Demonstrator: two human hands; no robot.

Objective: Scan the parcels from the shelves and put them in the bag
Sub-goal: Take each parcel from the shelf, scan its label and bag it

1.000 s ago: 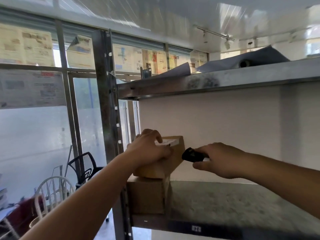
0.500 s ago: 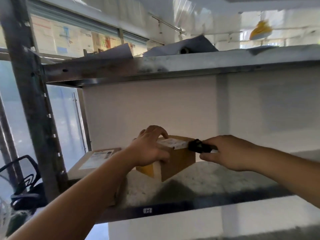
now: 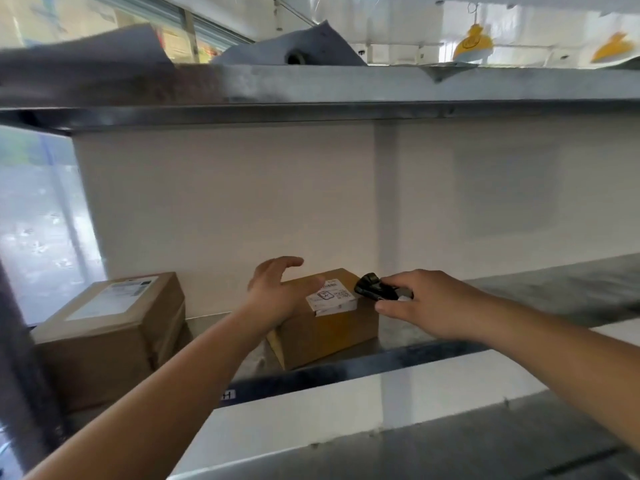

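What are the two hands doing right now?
Left hand: open, fingers straight, resting on the small brown cardboard parcel.
Right hand: holding the small black handheld scanner.

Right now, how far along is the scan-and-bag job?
Early, by what shows. Done: nothing visibly bagged; no bag is in view. In hand: the right hand holds the black scanner at the white label on the small parcel, with the left hand open over its top. Left: bagging this parcel, then the larger parcel beside it.
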